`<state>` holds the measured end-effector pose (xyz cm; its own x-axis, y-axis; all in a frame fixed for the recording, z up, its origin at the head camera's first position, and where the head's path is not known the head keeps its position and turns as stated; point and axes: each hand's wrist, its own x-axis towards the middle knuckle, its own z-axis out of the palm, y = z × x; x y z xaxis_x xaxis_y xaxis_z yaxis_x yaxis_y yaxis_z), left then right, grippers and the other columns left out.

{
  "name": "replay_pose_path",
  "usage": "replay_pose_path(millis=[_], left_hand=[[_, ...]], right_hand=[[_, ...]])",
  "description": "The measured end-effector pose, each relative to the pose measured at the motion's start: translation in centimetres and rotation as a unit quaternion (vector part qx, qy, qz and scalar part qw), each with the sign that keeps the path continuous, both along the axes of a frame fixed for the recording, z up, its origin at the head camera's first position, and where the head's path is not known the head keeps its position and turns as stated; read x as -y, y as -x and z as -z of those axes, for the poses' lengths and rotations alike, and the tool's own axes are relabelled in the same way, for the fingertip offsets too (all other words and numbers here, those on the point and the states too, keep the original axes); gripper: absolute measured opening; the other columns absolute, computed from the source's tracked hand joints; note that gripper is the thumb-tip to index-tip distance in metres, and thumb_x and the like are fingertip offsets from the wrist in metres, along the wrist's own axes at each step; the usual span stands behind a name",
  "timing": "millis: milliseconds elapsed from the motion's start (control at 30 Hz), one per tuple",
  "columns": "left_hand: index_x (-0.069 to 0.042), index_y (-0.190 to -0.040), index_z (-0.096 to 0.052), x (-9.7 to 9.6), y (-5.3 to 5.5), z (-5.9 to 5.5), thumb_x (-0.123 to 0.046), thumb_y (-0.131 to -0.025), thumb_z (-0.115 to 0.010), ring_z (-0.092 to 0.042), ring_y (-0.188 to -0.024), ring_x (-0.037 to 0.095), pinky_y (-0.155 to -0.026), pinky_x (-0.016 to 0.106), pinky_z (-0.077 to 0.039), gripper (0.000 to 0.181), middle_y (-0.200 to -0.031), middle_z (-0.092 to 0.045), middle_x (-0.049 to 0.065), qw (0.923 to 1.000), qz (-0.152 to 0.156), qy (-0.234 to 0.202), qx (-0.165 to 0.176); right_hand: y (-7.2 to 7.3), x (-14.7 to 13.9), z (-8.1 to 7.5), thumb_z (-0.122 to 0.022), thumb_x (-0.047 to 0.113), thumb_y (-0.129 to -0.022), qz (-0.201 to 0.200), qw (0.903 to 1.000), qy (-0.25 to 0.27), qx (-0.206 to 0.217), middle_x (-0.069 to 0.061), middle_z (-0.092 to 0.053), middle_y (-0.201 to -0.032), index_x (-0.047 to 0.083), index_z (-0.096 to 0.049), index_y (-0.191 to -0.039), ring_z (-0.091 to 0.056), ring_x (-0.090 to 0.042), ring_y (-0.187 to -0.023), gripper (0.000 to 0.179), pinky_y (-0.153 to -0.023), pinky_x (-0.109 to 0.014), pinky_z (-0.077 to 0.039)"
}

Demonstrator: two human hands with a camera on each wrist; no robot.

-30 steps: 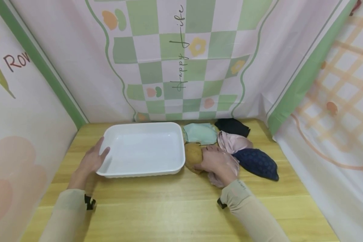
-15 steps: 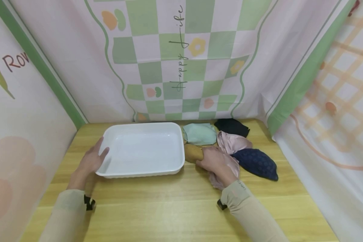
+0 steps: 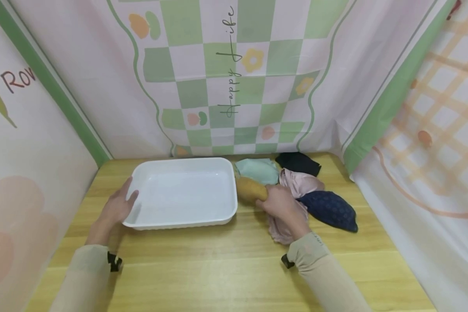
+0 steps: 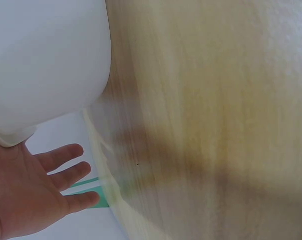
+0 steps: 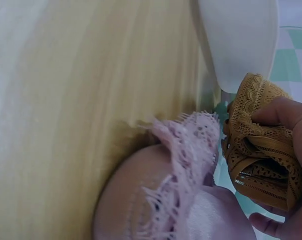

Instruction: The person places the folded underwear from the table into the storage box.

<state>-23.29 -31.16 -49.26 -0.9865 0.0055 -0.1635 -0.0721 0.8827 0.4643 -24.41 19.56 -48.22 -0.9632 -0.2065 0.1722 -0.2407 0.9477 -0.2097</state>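
Note:
My right hand (image 3: 282, 206) pinches a folded mustard-yellow lace bra (image 3: 251, 190) by its right end, beside the right wall of a white tray (image 3: 179, 224). In the right wrist view, the thumb presses on the bra's lace (image 5: 261, 135) and its straps loop below. Under that hand lies a pink bra (image 3: 278, 227), with a lace edge (image 5: 191, 145) and smooth cup showing up close. My left hand (image 3: 117, 208) rests at the tray's left rim, thumb over the edge. The left wrist view shows several of its fingers (image 4: 70, 175) extended below the rim.
Behind and right of my right hand lie a mint-green folded bra (image 3: 257, 170), a black one (image 3: 298, 163), another pink one (image 3: 302, 183) and a navy one (image 3: 329, 211). The wooden table (image 3: 187, 268) ends at a printed curtain (image 3: 218, 86) at the back.
My right hand has raised the mustard bra from beside the tray and shifted it slightly toward the back, tilting it on the way. The left hand and tray stay in place.

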Motion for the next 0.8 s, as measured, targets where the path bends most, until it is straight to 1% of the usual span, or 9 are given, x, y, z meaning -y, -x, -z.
replay_pose_path(millis=[133,233,333,400,467,633,800], left_hand=[[-0.013,-0.161,0.008,0.1,-0.1,0.1,-0.059,-0.104,-0.010,-0.019,-0.142,0.062,-0.116,0.070,-0.019,0.075,-0.159,-0.011,0.037,0.9999,0.008,0.004,-0.008],[-0.013,-0.161,0.008,0.2,-0.1,0.1,-0.057,-0.105,-0.010,-0.021,-0.141,0.062,-0.116,0.070,-0.020,0.073,-0.159,-0.013,0.038,0.9998,0.012,0.006,-0.013],[-0.014,-0.160,0.009,0.2,0.0,0.1,-0.056,-0.105,-0.010,-0.023,-0.140,0.062,-0.116,0.069,-0.021,0.071,-0.158,-0.014,0.038,0.9996,0.017,0.007,-0.022],[-0.015,-0.161,0.009,0.2,0.1,0.0,-0.055,-0.106,-0.010,-0.023,-0.140,0.062,-0.116,0.070,-0.022,0.070,-0.158,-0.015,0.038,0.9994,0.019,0.007,-0.026],[-0.016,-0.161,0.010,0.1,0.1,0.0,-0.054,-0.106,-0.011,-0.024,-0.140,0.062,-0.116,0.070,-0.022,0.070,-0.158,-0.015,0.038,0.9994,0.021,0.006,-0.029],[-0.014,-0.161,0.007,0.1,0.1,0.0,-0.052,-0.107,-0.012,-0.025,-0.139,0.062,-0.116,0.069,-0.022,0.069,-0.158,-0.017,0.039,0.9991,0.023,0.007,-0.034],[-0.012,-0.161,0.004,0.3,-0.1,0.1,-0.051,-0.107,-0.013,-0.024,-0.140,0.061,-0.116,0.069,-0.022,0.069,-0.159,-0.016,0.037,0.9991,0.022,0.004,-0.036]], right_hand=[[-0.1,-0.1,-0.4,-0.072,0.042,-0.077,0.008,0.9998,0.018,0.001,-0.010,-0.070,-0.079,0.007,-0.068,-0.088,-0.068,-0.034,-0.078,0.038,-0.075,-0.050,-0.054],[-0.1,-0.2,-0.6,-0.072,0.044,-0.079,0.017,0.9994,0.027,0.013,-0.014,-0.073,-0.091,0.004,-0.069,-0.100,-0.069,-0.036,-0.085,0.046,-0.078,-0.050,-0.055],[-0.2,-0.4,-1.2,-0.071,0.045,-0.082,0.027,0.9985,0.035,0.031,-0.019,-0.072,-0.108,0.000,-0.066,-0.118,-0.068,-0.040,-0.099,0.058,-0.087,-0.052,-0.054],[-0.3,-0.4,-1.6,-0.071,0.046,-0.083,0.034,0.9981,0.036,0.038,-0.020,-0.071,-0.115,-0.001,-0.064,-0.123,-0.067,-0.041,-0.104,0.062,-0.090,-0.053,-0.054],[-0.3,-0.5,-2.0,-0.071,0.046,-0.083,0.036,0.9980,0.039,0.035,-0.020,-0.071,-0.115,0.000,-0.064,-0.123,-0.067,-0.041,-0.104,0.062,-0.090,-0.054,-0.054],[-0.3,-0.6,-2.7,-0.072,0.045,-0.082,0.036,0.9979,0.050,0.017,-0.017,-0.072,-0.103,0.002,-0.066,-0.112,-0.068,-0.039,-0.095,0.052,-0.082,-0.053,-0.055],[-0.6,-0.3,-3.4,-0.072,0.045,-0.082,0.041,0.9973,0.060,0.010,-0.016,-0.071,-0.101,0.005,-0.066,-0.108,-0.068,-0.037,-0.094,0.049,-0.080,-0.052,-0.054]])
